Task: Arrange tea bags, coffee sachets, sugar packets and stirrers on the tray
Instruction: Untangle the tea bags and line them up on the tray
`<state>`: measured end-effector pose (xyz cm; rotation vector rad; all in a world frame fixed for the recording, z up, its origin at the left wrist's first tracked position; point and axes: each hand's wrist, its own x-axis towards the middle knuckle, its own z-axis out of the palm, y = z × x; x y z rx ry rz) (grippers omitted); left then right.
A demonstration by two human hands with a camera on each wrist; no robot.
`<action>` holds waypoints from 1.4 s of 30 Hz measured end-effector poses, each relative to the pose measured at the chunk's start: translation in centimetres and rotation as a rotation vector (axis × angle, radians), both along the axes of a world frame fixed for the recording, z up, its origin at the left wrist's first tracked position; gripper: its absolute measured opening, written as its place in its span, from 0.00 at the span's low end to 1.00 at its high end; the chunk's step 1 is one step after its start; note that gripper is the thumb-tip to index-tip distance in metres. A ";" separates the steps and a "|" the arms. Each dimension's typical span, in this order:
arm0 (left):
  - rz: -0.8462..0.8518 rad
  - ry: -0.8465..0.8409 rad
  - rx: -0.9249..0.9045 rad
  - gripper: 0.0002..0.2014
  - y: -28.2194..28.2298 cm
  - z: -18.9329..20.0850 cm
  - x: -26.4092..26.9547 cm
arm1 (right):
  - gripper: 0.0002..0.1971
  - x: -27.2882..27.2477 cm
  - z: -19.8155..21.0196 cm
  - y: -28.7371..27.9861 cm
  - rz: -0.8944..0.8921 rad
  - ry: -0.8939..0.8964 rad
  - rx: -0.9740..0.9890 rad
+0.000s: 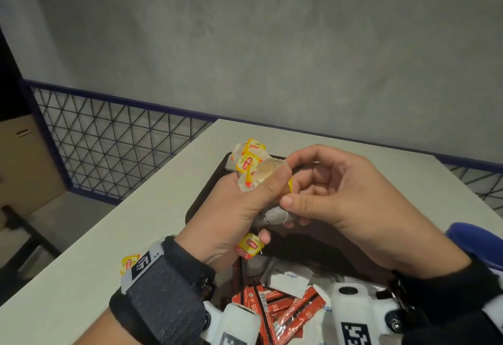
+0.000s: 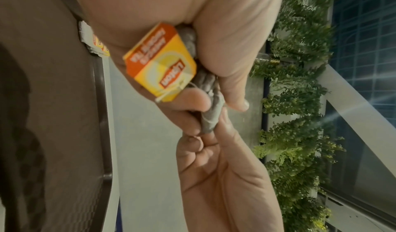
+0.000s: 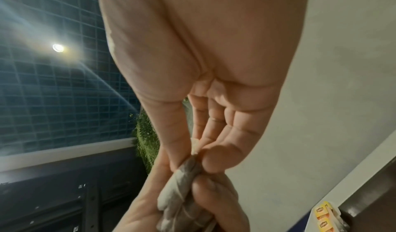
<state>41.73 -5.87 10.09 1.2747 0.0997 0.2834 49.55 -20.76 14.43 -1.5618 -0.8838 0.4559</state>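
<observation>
My left hand (image 1: 234,208): curled round a bunch of crumpled beige paper tea bags with yellow-and-red Lipton tags (image 1: 251,166), at the centre of the head view, above the dark brown plastic tray (image 1: 206,203).

My right hand (image 1: 340,195): thumb and fingertips pinch the end of one grey-beige tea bag (image 1: 275,215) that sticks out of the bunch; my other fingers hang loosely curled.

One tag (image 2: 163,63): it dangles on its white string under my left palm, at the upper middle of the left wrist view.

Tray: mostly bare where I can see it; a small pile of tea bags (image 1: 249,151) sits at its far corner, upper centre of the head view.

Still loose: red coffee sachets (image 1: 288,309) and white paper sugar packets (image 1: 291,279) lie heaped at the lower centre of the head view; one yellow tag (image 1: 129,263) lies on the pale grey table (image 1: 81,276) at lower left. I see no stirrers.

Risk, tangled strings: if I pull the pinched bag free, I judge that its string may snag on the others and drag several bags out of my left hand.

Risk, torn paper: the bags look thin and already crushed; a sharp tug could split one and spill tea over the tray.

Risk, dropped tag: the dangling tag could catch on the tray's rim as I lower the bunch.
</observation>
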 end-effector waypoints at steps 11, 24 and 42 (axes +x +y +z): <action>0.072 -0.023 -0.160 0.26 1.2 0.0 0.4 | 0.24 1.0 0.5 -0.7 -0.074 0.176 0.036; 0.128 0.002 -0.145 0.21 1.0 -0.1 0.4 | 0.12 0.5 0.2 -0.4 -0.044 0.067 -0.050; 0.135 0.017 -0.235 0.24 1.1 0.7 -0.1 | 0.10 1.2 0.9 -1.7 0.088 -0.014 -0.219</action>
